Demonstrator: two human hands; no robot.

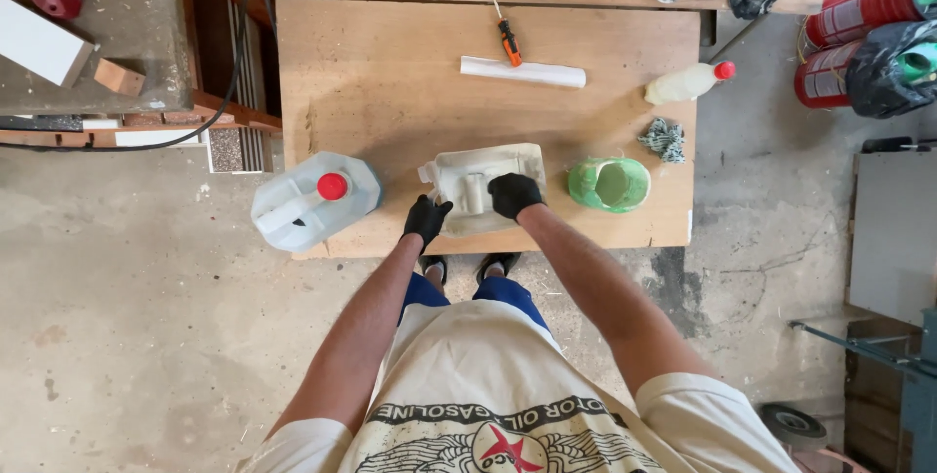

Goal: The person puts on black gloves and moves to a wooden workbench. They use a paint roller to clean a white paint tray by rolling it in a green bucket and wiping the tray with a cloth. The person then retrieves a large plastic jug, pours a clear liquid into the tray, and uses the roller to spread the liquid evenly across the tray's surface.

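White plastic tray (485,185), rectangular, moulded, with raised ridges and a grubby, translucent look; sits at the near edge of the wooden workbench (390,73). Left hand (426,219), black-gloved, fingers curled against its near-left corner. Right hand (512,194), also gloved, pressed closed onto its middle. Clear jug with red cap (314,200) to the left, green bowl (610,184) to the right.

On the table (390,92): one jug (312,202), one white mould (483,185), one green bowl (610,184), one bottle (688,82), one screwdriver (503,24), one white tube (522,71), one rag (664,138). Two gloved hands, left (426,220) and right (512,194). Two red cylinders (859,4).
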